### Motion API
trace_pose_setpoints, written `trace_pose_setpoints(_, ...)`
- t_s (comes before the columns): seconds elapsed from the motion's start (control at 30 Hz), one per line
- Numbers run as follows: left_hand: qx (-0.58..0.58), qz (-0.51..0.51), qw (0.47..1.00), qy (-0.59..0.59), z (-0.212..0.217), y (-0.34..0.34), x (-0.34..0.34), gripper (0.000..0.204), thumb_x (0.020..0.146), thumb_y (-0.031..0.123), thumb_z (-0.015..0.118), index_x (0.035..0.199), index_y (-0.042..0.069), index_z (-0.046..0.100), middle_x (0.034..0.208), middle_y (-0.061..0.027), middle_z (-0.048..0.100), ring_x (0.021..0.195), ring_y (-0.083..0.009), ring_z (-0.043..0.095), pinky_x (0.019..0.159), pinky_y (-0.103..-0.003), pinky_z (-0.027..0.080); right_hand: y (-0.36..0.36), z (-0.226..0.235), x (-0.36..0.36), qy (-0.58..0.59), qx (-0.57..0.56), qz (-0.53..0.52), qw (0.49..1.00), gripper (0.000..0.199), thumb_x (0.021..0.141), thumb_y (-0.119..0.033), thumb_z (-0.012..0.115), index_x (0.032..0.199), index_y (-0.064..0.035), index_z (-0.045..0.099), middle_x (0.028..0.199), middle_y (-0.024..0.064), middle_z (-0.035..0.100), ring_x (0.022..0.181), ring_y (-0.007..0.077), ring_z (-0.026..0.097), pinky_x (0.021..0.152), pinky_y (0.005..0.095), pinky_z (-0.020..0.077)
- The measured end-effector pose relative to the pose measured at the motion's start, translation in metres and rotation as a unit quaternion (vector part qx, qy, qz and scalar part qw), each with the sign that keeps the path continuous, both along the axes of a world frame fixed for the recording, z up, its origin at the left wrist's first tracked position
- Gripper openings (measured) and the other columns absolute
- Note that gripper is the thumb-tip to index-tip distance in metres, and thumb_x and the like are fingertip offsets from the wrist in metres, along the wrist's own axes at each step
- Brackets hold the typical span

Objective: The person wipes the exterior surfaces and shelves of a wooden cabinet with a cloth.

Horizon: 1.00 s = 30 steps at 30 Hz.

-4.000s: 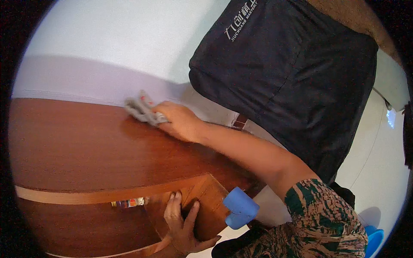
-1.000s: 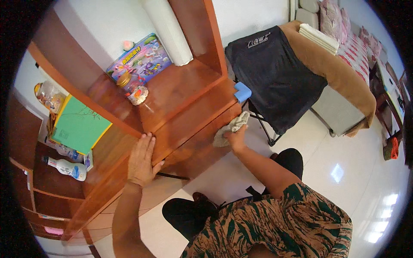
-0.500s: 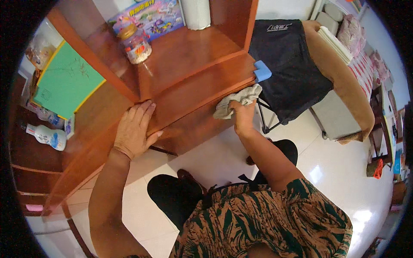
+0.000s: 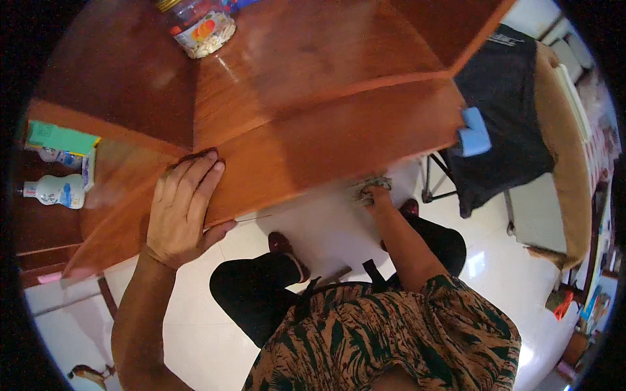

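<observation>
My left hand [image 4: 186,205] lies on the edge of a reddish-brown wooden cabinet [image 4: 287,156], its fingers stretched over the top near an upright panel and its thumb spread apart. Lower, under the front edge of the wood, my right hand [image 4: 377,193] is closed around a crumpled grey cloth [image 4: 362,188]; both are somewhat blurred. A light-blue corner guard [image 4: 475,133] covers the right corner of the cabinet top. Behind, on the shelf board, stands a clear jar [image 4: 205,32] with a yellow lid and pale contents.
At the right is a black folding chair [image 4: 505,117] beside a brown cover [image 4: 561,163]. A white bottle [image 4: 59,191] and a green board [image 4: 62,137] stand in the left shelves. My knees and shoes are below, over the tiled floor [image 4: 202,332].
My view has moved closer to the cabinet. My right hand and the cloth have gone from beside the front edge near the blue guard to lower down, beneath it. My left hand stays on the edge.
</observation>
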<state>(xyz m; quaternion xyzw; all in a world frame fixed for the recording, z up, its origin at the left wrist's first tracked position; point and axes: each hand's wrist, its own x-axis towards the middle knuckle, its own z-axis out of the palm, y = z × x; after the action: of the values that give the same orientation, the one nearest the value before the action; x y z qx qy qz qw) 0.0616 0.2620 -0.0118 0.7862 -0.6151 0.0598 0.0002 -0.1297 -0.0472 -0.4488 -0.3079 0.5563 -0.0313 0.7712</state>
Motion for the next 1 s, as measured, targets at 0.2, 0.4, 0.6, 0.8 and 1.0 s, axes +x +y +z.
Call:
trace_pose_setpoints(0.2,-0.023,0.023,0.999,-0.019,0.0,-0.007,-0.003,0.07,0.073,0.045,0.073,0.124,0.0,0.056,0.129,-0.0157,0.054,0.111,-0.0344,0.052,0.095,-0.045,0.042,-0.002,-0.029,0.022,-0.027,0.011,0.029,0.999,0.043,0.081,-0.008,0.056,0.123,-0.0116,0.046,0.112,0.0081,0.054,0.095,0.0246,0.053,0.069,0.0433,0.0421)
trace_pose_setpoints(0.4,-0.029,0.032,0.999,-0.033,-0.004,-0.021,-0.012,0.068,0.075,0.053,0.07,0.12,0.002,0.06,0.124,-0.0137,0.058,0.109,-0.032,0.054,0.093,-0.043,0.044,0.017,-0.033,-0.004,-0.095,0.102,-0.013,0.99,0.04,0.083,-0.009,0.055,0.122,-0.0111,0.047,0.112,0.0088,0.056,0.098,0.0247,0.054,0.073,0.0432,0.0441)
trace_pose_setpoints(0.6,-0.013,0.046,0.998,-0.044,-0.004,-0.041,-0.027,0.066,0.077,0.054,0.066,0.121,0.006,0.061,0.124,-0.0117,0.059,0.11,-0.0303,0.054,0.092,-0.041,0.043,0.089,-0.024,0.029,-0.178,0.21,-0.007,0.961,0.037,0.084,-0.011,0.055,0.121,-0.0107,0.049,0.111,0.0094,0.057,0.1,0.0248,0.055,0.077,0.0431,0.0462)
trace_pose_setpoints(0.8,-0.017,0.037,0.999,-0.012,-0.005,-0.052,-0.038,0.066,0.076,0.05,0.065,0.125,0.006,0.058,0.129,-0.0096,0.055,0.109,-0.0286,0.053,0.092,-0.041,0.042,0.161,0.025,0.066,-0.302,0.29,0.018,0.908,0.035,0.086,-0.012,0.054,0.121,-0.0103,0.05,0.111,0.0101,0.058,0.102,0.0249,0.055,0.081,0.043,0.0482)
trace_pose_setpoints(1.0,-0.047,0.0,0.999,0.015,-0.004,-0.036,-0.032,0.076,0.072,0.045,0.072,0.131,0.004,0.049,0.133,-0.0137,0.05,0.113,-0.0334,0.05,0.097,-0.044,0.04,0.195,0.112,0.066,-0.313,0.26,0.088,0.909,0.032,0.087,-0.014,0.055,0.118,-0.0079,0.052,0.112,0.0121,0.059,0.104,0.0262,0.057,0.084,0.0427,0.0511)
